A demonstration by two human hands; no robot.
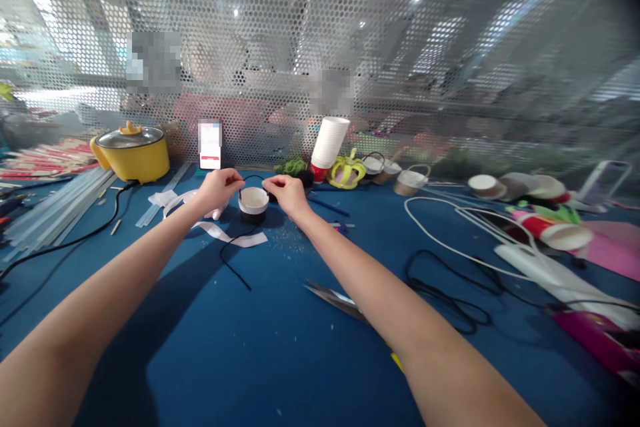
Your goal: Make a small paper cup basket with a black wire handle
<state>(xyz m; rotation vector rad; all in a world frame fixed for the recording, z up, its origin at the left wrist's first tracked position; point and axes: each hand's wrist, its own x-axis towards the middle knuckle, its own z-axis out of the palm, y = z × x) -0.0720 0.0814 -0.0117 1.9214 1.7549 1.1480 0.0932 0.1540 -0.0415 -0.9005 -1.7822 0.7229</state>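
A small paper cup (pixel 253 199) with a white upper part and a black lower part stands upright on the blue table. A thin black cord handle (pixel 254 177) arches over its mouth. On the cup's left, my left hand (pixel 220 188) is closed in a pinch at one end of the handle. Opposite it, my right hand (pixel 289 193) pinches the other end near the rim. A white strip (pixel 231 236) and a loose black cord (pixel 235 270) lie in front of the cup. Scissors (pixel 340 301) rest partly hidden under my right forearm.
A yellow electric pot (pixel 133 153) and clear glue sticks (pixel 65 207) lie left. Behind stand a phone (pixel 210 147), stacked paper cups (pixel 330 140) and small handled baskets (pixel 411 181). Cables (pixel 450 293) and a white power strip (pixel 550 277) spread right. A perforated metal screen (pixel 280 33) closes the back.
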